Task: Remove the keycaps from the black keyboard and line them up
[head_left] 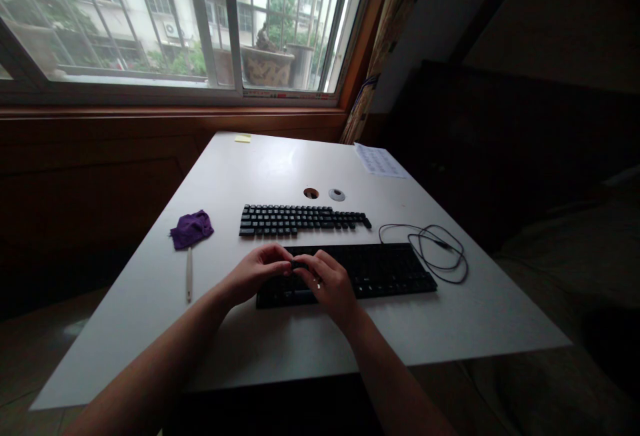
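A black keyboard [393,266] lies on the white table with its keys largely bare of caps. My left hand [260,271] and my right hand [330,283] meet over its left part. Between their fingertips is a small dark piece that looks like a keycap [296,265], mostly covered by the fingers. Both hands are closed in a pinch. Just behind the keyboard, many loose black keycaps [285,217] are set out in rows, in a keyboard's layout.
On the left lie a purple cloth [193,228] and a pale-handled brush or stick [189,276]. A coiled black cable [457,256] is on the right. Farther back are a round grey cover [337,195], a cable hole [311,193], a printed sheet [381,160] and a yellow note [243,138].
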`<state>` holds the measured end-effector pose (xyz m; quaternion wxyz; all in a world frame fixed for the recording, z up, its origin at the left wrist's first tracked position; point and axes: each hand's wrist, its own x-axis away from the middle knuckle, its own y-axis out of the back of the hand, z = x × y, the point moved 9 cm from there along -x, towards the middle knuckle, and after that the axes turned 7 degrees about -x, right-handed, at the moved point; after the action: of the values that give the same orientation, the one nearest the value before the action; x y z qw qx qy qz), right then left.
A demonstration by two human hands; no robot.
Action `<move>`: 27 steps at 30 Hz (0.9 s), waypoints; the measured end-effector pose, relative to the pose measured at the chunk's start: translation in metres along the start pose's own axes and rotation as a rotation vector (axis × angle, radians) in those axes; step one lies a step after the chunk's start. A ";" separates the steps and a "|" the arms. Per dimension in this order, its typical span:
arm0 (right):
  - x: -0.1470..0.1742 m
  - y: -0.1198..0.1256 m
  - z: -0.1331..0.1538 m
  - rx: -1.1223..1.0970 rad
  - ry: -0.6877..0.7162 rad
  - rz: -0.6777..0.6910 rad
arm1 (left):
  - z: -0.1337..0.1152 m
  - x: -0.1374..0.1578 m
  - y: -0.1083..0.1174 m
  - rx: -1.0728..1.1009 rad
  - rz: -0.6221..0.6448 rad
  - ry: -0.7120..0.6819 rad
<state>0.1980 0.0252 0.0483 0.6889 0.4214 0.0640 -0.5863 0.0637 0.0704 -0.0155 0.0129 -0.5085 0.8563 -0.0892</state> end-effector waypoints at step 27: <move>0.003 -0.003 -0.003 0.002 -0.018 0.015 | -0.009 0.001 -0.002 -0.182 0.016 -0.073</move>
<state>0.1972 0.0251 0.0436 0.6934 0.4172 0.0543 -0.5849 0.0635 0.0696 -0.0062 -0.0015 -0.5037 0.8639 0.0078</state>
